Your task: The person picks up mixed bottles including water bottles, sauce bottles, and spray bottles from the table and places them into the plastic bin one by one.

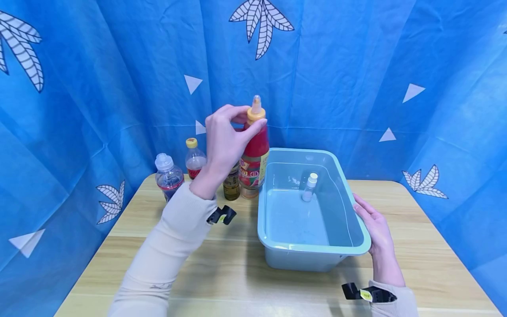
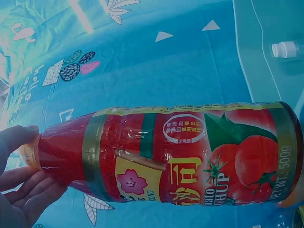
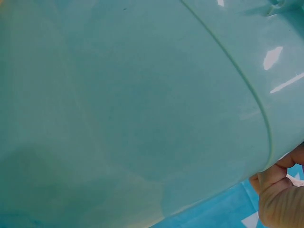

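Note:
My left hand (image 1: 227, 136) pinches a tomato ketchup bottle (image 1: 255, 152) at its yellow cap and neck. The bottle is upright beside the bin's left rim; the left wrist view shows its red label (image 2: 190, 156) full length. A light blue plastic bin (image 1: 293, 247) stands on the table with a small clear white-capped bottle (image 1: 309, 188) upright inside. At the bin's right side, my right hand (image 1: 374, 224) grips the rim. The right wrist view shows mostly bin wall (image 3: 142, 104), with part of the right hand (image 3: 282, 192) at its edge.
Left of the bin stand a bottle with a pale cap (image 1: 169, 174), a yellow-capped bottle (image 1: 195, 158) and a dark bottle (image 1: 231, 185), partly hidden by my left arm. Below the ketchup shows another container's base (image 1: 249, 193). A blue curtain (image 1: 332, 70) surrounds the wooden table (image 1: 420, 246).

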A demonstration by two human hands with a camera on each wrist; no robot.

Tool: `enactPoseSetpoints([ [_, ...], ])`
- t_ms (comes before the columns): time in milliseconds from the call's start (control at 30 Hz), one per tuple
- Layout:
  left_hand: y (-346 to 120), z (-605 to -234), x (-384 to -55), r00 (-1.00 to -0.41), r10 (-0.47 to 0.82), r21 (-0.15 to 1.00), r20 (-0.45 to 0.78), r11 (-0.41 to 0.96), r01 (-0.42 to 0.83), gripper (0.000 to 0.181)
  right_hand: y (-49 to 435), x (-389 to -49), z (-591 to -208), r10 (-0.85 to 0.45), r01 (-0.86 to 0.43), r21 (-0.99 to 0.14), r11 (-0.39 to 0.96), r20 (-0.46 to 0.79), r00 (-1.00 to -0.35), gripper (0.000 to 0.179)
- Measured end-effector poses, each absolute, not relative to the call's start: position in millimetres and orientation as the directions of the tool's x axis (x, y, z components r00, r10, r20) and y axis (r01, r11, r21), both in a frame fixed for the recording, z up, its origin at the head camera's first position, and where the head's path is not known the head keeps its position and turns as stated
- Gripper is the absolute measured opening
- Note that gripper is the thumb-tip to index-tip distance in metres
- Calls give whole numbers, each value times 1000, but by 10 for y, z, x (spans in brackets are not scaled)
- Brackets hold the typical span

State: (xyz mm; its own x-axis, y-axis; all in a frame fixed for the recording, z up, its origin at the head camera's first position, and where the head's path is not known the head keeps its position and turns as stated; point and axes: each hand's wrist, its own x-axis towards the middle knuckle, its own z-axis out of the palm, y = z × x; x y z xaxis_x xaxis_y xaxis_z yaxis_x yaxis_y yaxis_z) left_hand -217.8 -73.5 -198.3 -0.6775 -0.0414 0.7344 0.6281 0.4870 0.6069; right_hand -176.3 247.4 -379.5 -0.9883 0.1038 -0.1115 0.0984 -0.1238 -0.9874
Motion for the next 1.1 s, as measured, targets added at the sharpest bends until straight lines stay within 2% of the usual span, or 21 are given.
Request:
enactPoseSetpoints([
  [167,-625,-1963,-2232,-663,-20,597,748,457,659,34,2472,-1764,-3810,112,92,-988,-121,-106,-988,57],
  [733,-173,-1969,-2405,-690,51,604,722,440,664,35,2490,-1781,-3783,112,109,-989,-102,-120,-986,57],
  [1100,81,-2146,-2546,-762,65,673,645,424,606,36,2483,-1770,-3800,118,93,-990,-108,-106,-987,56],
])
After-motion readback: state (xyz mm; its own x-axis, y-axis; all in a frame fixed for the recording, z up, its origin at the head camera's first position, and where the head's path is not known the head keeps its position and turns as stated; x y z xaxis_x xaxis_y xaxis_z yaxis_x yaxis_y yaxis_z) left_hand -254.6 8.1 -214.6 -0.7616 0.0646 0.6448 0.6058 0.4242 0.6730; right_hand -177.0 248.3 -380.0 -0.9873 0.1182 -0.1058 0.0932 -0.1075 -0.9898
